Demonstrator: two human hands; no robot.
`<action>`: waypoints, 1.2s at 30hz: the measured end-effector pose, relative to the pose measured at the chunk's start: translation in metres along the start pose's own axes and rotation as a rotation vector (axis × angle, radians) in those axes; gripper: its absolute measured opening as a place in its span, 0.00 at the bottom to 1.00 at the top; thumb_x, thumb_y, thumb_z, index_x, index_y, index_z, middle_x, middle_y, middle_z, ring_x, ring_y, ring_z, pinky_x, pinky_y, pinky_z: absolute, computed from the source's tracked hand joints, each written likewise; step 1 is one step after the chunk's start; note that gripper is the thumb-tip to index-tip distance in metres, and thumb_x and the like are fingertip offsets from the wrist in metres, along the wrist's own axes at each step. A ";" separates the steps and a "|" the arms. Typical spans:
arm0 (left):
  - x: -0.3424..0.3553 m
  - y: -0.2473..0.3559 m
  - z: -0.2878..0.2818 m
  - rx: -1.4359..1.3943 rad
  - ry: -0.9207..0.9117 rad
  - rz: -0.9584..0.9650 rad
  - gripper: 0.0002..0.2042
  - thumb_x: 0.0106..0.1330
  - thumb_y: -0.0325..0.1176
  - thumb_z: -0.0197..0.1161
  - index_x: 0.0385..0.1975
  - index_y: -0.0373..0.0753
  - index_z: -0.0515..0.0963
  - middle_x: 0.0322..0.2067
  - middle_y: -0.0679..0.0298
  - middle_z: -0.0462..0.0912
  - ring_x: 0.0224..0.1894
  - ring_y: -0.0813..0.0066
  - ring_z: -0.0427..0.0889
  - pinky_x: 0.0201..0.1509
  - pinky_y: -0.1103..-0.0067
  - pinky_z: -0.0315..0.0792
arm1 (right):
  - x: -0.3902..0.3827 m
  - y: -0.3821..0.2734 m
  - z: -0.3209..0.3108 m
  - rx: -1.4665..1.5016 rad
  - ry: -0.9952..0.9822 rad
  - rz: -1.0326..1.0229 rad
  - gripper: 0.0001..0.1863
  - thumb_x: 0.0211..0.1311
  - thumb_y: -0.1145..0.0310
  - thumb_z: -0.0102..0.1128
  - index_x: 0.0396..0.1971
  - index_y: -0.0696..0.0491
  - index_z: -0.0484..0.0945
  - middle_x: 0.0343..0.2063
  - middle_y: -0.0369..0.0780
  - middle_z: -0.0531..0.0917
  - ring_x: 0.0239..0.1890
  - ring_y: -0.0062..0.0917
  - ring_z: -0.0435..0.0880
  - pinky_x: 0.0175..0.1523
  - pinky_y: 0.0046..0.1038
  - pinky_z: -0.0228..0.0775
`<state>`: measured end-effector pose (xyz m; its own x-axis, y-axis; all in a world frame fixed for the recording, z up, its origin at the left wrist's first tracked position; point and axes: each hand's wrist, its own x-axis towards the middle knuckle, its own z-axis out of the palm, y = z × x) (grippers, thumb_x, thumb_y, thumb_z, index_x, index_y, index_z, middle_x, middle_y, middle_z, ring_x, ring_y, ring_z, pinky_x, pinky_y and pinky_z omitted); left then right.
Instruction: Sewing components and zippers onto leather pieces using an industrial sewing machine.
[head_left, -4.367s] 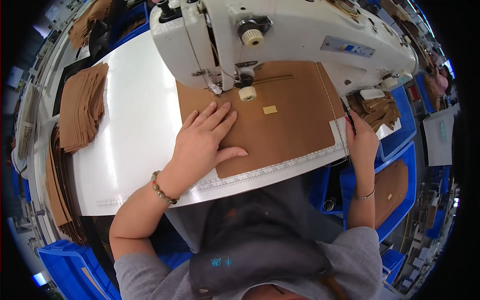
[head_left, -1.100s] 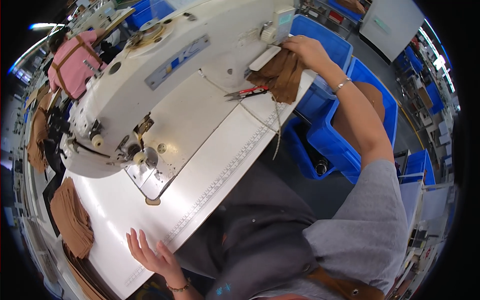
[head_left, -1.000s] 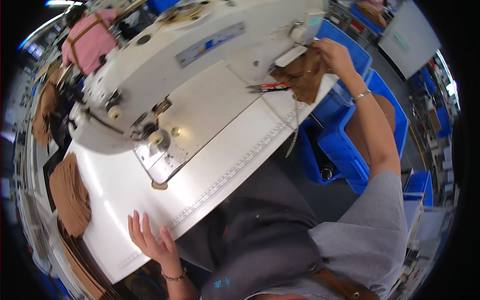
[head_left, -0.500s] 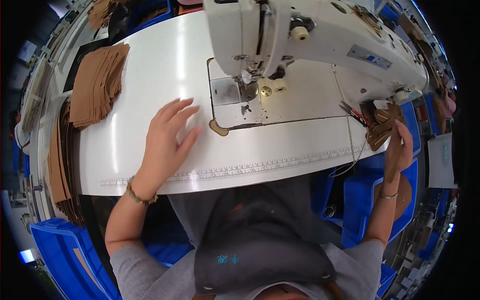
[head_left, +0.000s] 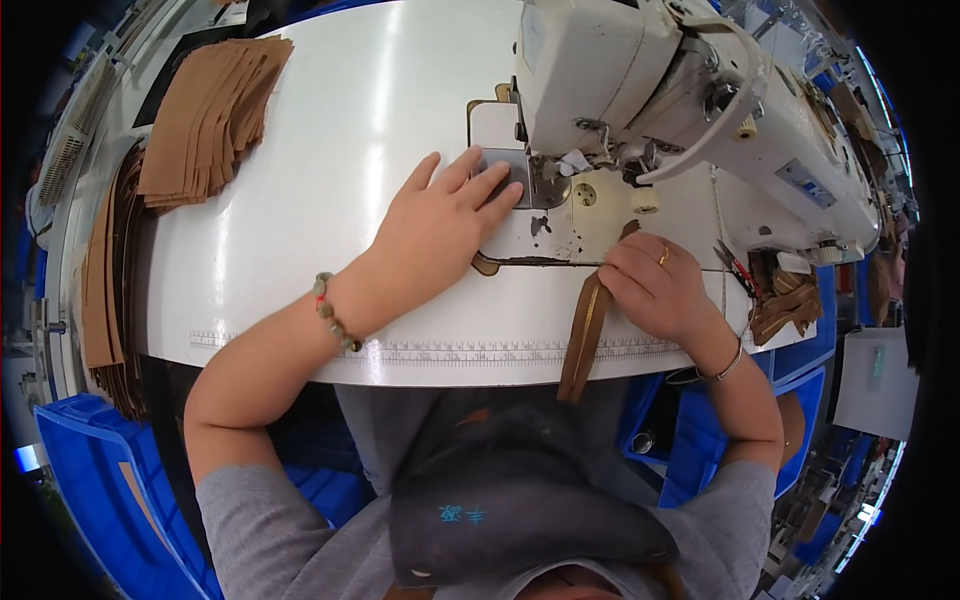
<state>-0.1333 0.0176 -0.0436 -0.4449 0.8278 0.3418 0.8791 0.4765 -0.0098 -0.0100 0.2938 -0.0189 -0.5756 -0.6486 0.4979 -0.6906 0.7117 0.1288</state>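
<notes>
A brown zipper (head_left: 586,338) with gold-coloured teeth hangs from the closed fingers of my right hand (head_left: 657,283), its lower end passing over the table's front edge. A short end of it sticks out beyond my fingertips, in front of the sewing machine (head_left: 690,90). My left hand (head_left: 425,232) lies palm down with fingers spread, its fingertips over the metal plate (head_left: 505,180) beside the presser foot area. Further right, a bunch of brown zipper pieces (head_left: 785,308) sits by red-handled thread snips (head_left: 738,268).
Stacked brown panels (head_left: 205,125) lie at the table's far left, with more brown pieces (head_left: 105,280) hanging at its left edge. A printed ruler (head_left: 440,352) runs along the front of the white table (head_left: 270,260). Blue bins (head_left: 110,480) stand below on both sides.
My right hand has come left from the bunch, now carrying a zipper toward the machine. My left hand has moved right, onto the metal plate. The whole view has shifted slightly.
</notes>
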 end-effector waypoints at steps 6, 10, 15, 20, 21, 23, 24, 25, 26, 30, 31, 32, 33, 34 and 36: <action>0.011 0.003 -0.013 0.126 -0.036 -0.028 0.24 0.67 0.30 0.60 0.65 0.45 0.78 0.66 0.64 0.79 0.72 0.59 0.72 0.75 0.54 0.64 | 0.008 0.008 0.014 0.033 -0.114 0.017 0.14 0.51 0.71 0.66 0.39 0.54 0.81 0.42 0.39 0.85 0.43 0.32 0.87 0.44 0.31 0.84; 0.020 -0.001 -0.006 0.046 -0.071 -0.029 0.22 0.68 0.30 0.59 0.63 0.45 0.79 0.65 0.64 0.78 0.72 0.61 0.72 0.73 0.53 0.66 | 0.010 0.007 0.013 -0.002 -0.122 0.012 0.15 0.52 0.72 0.67 0.42 0.55 0.81 0.47 0.40 0.85 0.47 0.33 0.88 0.44 0.31 0.84; 0.037 -0.028 0.011 0.119 -0.055 -0.189 0.22 0.69 0.30 0.58 0.64 0.48 0.78 0.65 0.66 0.77 0.72 0.61 0.71 0.72 0.54 0.68 | 0.012 0.018 0.019 -0.021 -0.153 0.022 0.15 0.54 0.73 0.66 0.44 0.53 0.82 0.51 0.39 0.86 0.48 0.31 0.88 0.44 0.31 0.84; 0.030 -0.028 0.015 -0.011 0.118 0.003 0.19 0.67 0.30 0.61 0.58 0.47 0.83 0.62 0.66 0.80 0.71 0.60 0.72 0.74 0.58 0.67 | 0.022 0.039 0.034 -0.069 -0.249 0.243 0.17 0.62 0.76 0.62 0.52 0.54 0.80 0.49 0.42 0.86 0.47 0.39 0.88 0.42 0.36 0.81; 0.028 -0.023 0.014 -0.015 0.122 0.000 0.19 0.67 0.30 0.61 0.58 0.47 0.83 0.62 0.66 0.80 0.71 0.60 0.72 0.74 0.58 0.67 | 0.021 0.044 0.036 -0.071 -0.256 0.240 0.17 0.62 0.76 0.62 0.52 0.54 0.80 0.49 0.42 0.86 0.47 0.39 0.88 0.42 0.36 0.81; 0.026 -0.008 0.005 -0.109 0.025 0.112 0.17 0.65 0.30 0.63 0.53 0.47 0.86 0.62 0.64 0.80 0.71 0.60 0.72 0.74 0.58 0.66 | 0.019 0.053 0.041 0.032 -0.237 0.312 0.24 0.61 0.78 0.59 0.59 0.55 0.80 0.42 0.48 0.87 0.39 0.48 0.86 0.43 0.43 0.80; 0.024 -0.002 0.005 -0.050 0.063 0.138 0.16 0.63 0.30 0.63 0.50 0.46 0.87 0.55 0.65 0.83 0.65 0.63 0.77 0.71 0.63 0.70 | 0.023 0.057 0.041 0.054 -0.317 0.330 0.24 0.63 0.77 0.58 0.61 0.54 0.80 0.40 0.50 0.87 0.37 0.50 0.86 0.43 0.45 0.80; 0.021 0.001 0.004 -0.050 0.061 0.134 0.16 0.63 0.30 0.63 0.50 0.46 0.87 0.55 0.65 0.83 0.65 0.63 0.77 0.71 0.63 0.70 | 0.029 0.055 0.041 0.058 -0.318 0.328 0.24 0.63 0.77 0.58 0.61 0.54 0.80 0.40 0.50 0.87 0.37 0.50 0.86 0.43 0.45 0.80; 0.020 0.003 0.004 -0.040 0.019 0.107 0.14 0.61 0.30 0.64 0.47 0.45 0.88 0.51 0.66 0.84 0.61 0.65 0.78 0.68 0.66 0.71 | 0.038 0.052 0.040 0.087 -0.392 0.376 0.25 0.62 0.78 0.58 0.60 0.54 0.80 0.41 0.50 0.87 0.38 0.49 0.86 0.44 0.44 0.80; 0.019 -0.005 -0.002 -0.015 0.013 0.061 0.11 0.58 0.30 0.66 0.40 0.44 0.88 0.39 0.70 0.84 0.50 0.71 0.81 0.61 0.73 0.75 | 0.045 0.039 0.028 0.170 -0.327 0.338 0.26 0.57 0.81 0.59 0.58 0.57 0.81 0.47 0.48 0.88 0.45 0.46 0.87 0.50 0.42 0.80; 0.018 -0.007 -0.002 -0.016 0.017 0.069 0.11 0.58 0.30 0.66 0.40 0.44 0.88 0.39 0.70 0.84 0.50 0.71 0.81 0.61 0.73 0.75 | 0.045 0.033 0.023 0.164 -0.326 0.344 0.26 0.57 0.81 0.59 0.58 0.57 0.81 0.47 0.48 0.88 0.45 0.46 0.87 0.50 0.42 0.80; 0.017 -0.009 -0.001 -0.019 0.036 0.057 0.11 0.57 0.30 0.66 0.39 0.44 0.88 0.40 0.71 0.85 0.50 0.71 0.81 0.60 0.73 0.75 | 0.043 0.024 0.020 0.082 -0.327 0.263 0.24 0.59 0.79 0.59 0.58 0.54 0.83 0.49 0.45 0.87 0.49 0.40 0.87 0.49 0.37 0.82; 0.016 -0.010 -0.001 -0.019 0.055 0.048 0.10 0.56 0.30 0.67 0.38 0.44 0.88 0.41 0.71 0.85 0.50 0.71 0.82 0.60 0.73 0.75 | 0.042 0.016 0.018 0.000 -0.324 0.183 0.23 0.62 0.77 0.59 0.57 0.52 0.84 0.52 0.42 0.87 0.53 0.33 0.88 0.49 0.33 0.83; 0.018 -0.010 0.000 -0.022 0.056 0.066 0.10 0.56 0.30 0.67 0.38 0.44 0.88 0.41 0.71 0.85 0.50 0.71 0.82 0.60 0.73 0.75 | 0.039 0.008 0.012 -0.044 -0.349 0.152 0.20 0.60 0.75 0.62 0.53 0.52 0.85 0.57 0.38 0.86 0.55 0.28 0.87 0.50 0.30 0.83; 0.022 -0.011 0.000 -0.049 0.100 0.050 0.11 0.56 0.29 0.67 0.38 0.43 0.88 0.41 0.71 0.86 0.50 0.72 0.83 0.60 0.74 0.76 | 0.032 0.008 0.012 -0.034 -0.289 0.090 0.18 0.59 0.73 0.63 0.51 0.51 0.86 0.56 0.37 0.86 0.55 0.29 0.87 0.50 0.31 0.84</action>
<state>-0.1524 0.0307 -0.0362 -0.3831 0.8155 0.4338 0.9082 0.4182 0.0160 -0.0390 0.2752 -0.0121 -0.7379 -0.6291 0.2444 -0.6191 0.7751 0.1264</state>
